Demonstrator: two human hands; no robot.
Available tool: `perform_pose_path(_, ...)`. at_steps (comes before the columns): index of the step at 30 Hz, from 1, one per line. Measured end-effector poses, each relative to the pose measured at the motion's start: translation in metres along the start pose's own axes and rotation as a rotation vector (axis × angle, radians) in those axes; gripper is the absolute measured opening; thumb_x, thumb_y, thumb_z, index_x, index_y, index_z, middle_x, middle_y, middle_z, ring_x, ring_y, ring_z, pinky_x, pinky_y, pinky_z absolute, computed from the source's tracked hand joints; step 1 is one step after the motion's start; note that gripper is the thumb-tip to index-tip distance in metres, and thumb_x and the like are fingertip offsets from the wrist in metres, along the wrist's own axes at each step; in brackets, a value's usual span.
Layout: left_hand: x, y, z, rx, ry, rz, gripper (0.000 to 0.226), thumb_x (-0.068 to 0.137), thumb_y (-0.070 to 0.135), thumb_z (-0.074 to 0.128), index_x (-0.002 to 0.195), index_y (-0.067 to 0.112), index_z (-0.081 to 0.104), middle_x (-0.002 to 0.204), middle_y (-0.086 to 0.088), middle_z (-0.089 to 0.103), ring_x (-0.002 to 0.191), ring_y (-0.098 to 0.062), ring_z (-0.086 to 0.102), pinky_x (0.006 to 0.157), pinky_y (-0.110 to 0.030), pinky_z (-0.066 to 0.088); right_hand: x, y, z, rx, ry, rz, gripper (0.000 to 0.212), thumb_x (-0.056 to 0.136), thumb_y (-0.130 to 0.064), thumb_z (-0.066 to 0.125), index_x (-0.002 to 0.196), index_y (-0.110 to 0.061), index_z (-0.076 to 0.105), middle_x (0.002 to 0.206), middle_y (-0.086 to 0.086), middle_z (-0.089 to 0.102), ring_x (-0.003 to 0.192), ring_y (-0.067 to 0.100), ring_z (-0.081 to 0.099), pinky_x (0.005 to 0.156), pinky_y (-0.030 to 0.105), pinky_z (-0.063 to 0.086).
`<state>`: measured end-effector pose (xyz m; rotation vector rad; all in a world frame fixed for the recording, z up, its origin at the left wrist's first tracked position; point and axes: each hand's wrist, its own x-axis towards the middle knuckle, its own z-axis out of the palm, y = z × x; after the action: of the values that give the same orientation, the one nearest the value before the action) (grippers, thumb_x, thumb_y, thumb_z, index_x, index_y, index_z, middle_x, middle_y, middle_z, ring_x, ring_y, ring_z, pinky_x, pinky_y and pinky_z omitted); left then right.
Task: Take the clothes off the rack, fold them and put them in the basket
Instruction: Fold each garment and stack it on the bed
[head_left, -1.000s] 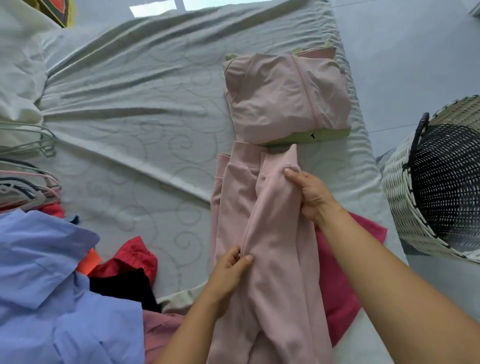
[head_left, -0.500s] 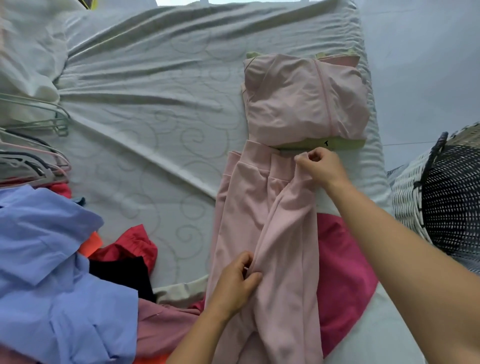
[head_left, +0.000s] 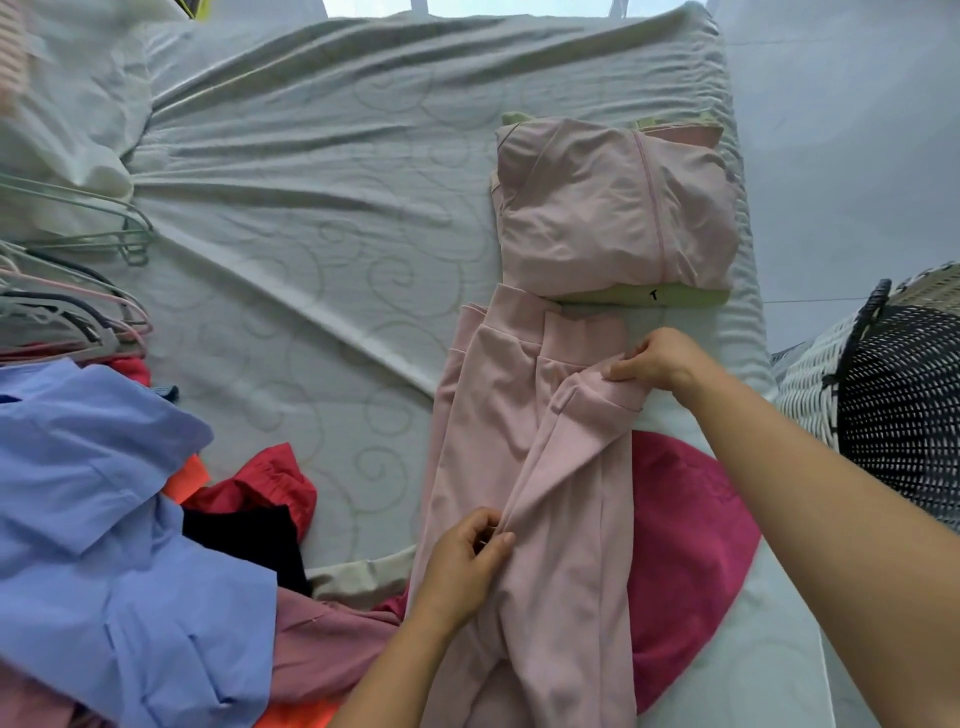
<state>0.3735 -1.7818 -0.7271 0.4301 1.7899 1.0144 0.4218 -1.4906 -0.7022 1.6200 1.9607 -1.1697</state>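
Observation:
Pale pink trousers (head_left: 530, 426) lie lengthwise on the bed, waistband towards the far side. My right hand (head_left: 655, 359) pinches the waistband corner of the upper leg and holds it out to the right. My left hand (head_left: 467, 561) grips a fold of the same trousers lower down, near the crotch seam. Beyond the waistband rests a folded pink top (head_left: 613, 213) on a folded pale green garment (head_left: 644, 299). A woven white and black basket (head_left: 883, 410) stands off the bed's right side.
The white bed sheet (head_left: 311, 208) covers the mattress. Several hangers (head_left: 67, 291) lie at the left edge. A blue shirt (head_left: 88, 519), red, black and orange clothes (head_left: 260, 488) are heaped at the lower left. A magenta garment (head_left: 685, 545) lies under the trousers.
My right hand has drawn the upper trouser leg's waistband out to the right and slightly towards me. My left hand keeps its grip lower on the fabric.

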Motion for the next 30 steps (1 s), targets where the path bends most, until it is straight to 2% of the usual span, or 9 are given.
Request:
perform_pose_path(2,-0.001,-0.002,0.001,-0.017,-0.016,0.012,0.017,0.072,0.037,0.057,0.082,0.025,0.064,0.072,0.012,0.062,0.07,0.001,0.053,0.069,-0.018,0.042,-0.003,0.003,0.0,0.11,-0.056,0.037,0.03,0.075,-0.016,0.075,0.093,0.005,0.062,0.092,0.014,0.06,0.091,0.028,0.057,0.075,0.033,0.046)
perform_pose_path(4,-0.003,-0.004,0.003,-0.044,-0.02,0.019,0.031,0.067,0.046,0.056,0.085,0.023,0.065,0.077,0.009,0.063,0.073,-0.003,0.054,0.07,-0.021,0.043,-0.008,0.004,0.001,0.201,-0.033,0.01,0.009,0.079,-0.005,0.067,0.079,-0.004,0.058,0.078,0.009,0.053,0.078,0.022,0.05,0.06,0.026,0.041)
perform_pose_path(7,-0.004,-0.002,0.006,-0.048,-0.026,-0.008,0.035,0.063,0.045,0.06,0.083,0.017,0.063,0.074,0.009,0.061,0.069,-0.002,0.051,0.067,-0.022,0.042,-0.016,0.001,-0.008,0.288,0.149,-0.168,0.017,0.08,-0.006,0.062,0.068,-0.013,0.054,0.072,0.006,0.054,0.074,0.021,0.05,0.056,0.025,0.038)
perform_pose_path(10,-0.007,-0.004,0.007,-0.021,-0.066,-0.072,0.027,0.061,0.039,0.064,0.069,0.015,0.054,0.059,0.013,0.05,0.056,0.001,0.041,0.056,-0.019,0.035,-0.032,-0.009,-0.03,0.069,0.332,-0.347,0.009,0.087,-0.017,0.056,0.081,-0.012,0.053,0.082,0.01,0.057,0.08,0.027,0.054,0.068,0.033,0.041)
perform_pose_path(13,-0.01,-0.006,0.008,0.001,-0.117,-0.111,0.025,0.064,0.04,0.062,0.065,0.018,0.051,0.055,0.016,0.047,0.053,0.004,0.039,0.054,-0.018,0.032,-0.045,-0.028,-0.047,-0.283,0.474,-0.437,0.025,0.094,-0.027,0.05,0.103,-0.004,0.051,0.1,0.021,0.06,0.095,0.038,0.056,0.078,0.042,0.041)
perform_pose_path(15,-0.009,-0.008,0.01,0.02,-0.083,-0.128,0.021,0.068,0.04,0.058,0.064,0.022,0.05,0.054,0.019,0.05,0.054,0.006,0.041,0.056,-0.02,0.034,-0.041,-0.046,-0.044,-0.279,0.532,-0.492,0.031,0.094,-0.032,0.052,0.109,-0.005,0.051,0.106,0.019,0.061,0.1,0.038,0.056,0.083,0.043,0.042)
perform_pose_path(20,-0.006,-0.009,0.007,0.029,-0.033,-0.174,0.037,0.077,0.042,0.052,0.088,0.009,0.064,0.089,-0.002,0.068,0.081,-0.01,0.056,0.078,-0.031,0.047,-0.019,-0.055,0.006,-0.345,0.45,-0.458,0.051,0.093,-0.027,0.051,0.138,-0.009,0.034,0.138,0.015,0.044,0.126,0.032,0.04,0.102,0.042,0.027)
perform_pose_path(25,-0.008,-0.007,0.006,0.031,-0.02,-0.175,0.022,0.093,0.017,0.053,0.071,0.019,0.053,0.068,0.012,0.054,0.066,-0.003,0.048,0.056,-0.013,0.037,-0.039,0.003,0.071,-0.518,0.443,-0.813,0.045,0.084,-0.016,0.039,0.125,-0.011,0.057,0.139,0.017,0.047,0.126,0.035,0.048,0.101,0.04,0.027)
perform_pose_path(30,-0.016,-0.018,0.006,-0.006,-0.009,-0.174,0.031,0.091,0.013,0.057,0.062,0.017,0.047,0.046,0.019,0.048,0.051,0.005,0.039,0.05,-0.013,0.031,-0.038,0.025,0.104,-0.572,0.055,-0.689,0.057,0.097,-0.045,0.024,0.149,-0.03,0.006,0.158,-0.005,-0.005,0.146,0.014,-0.006,0.117,0.035,-0.002)
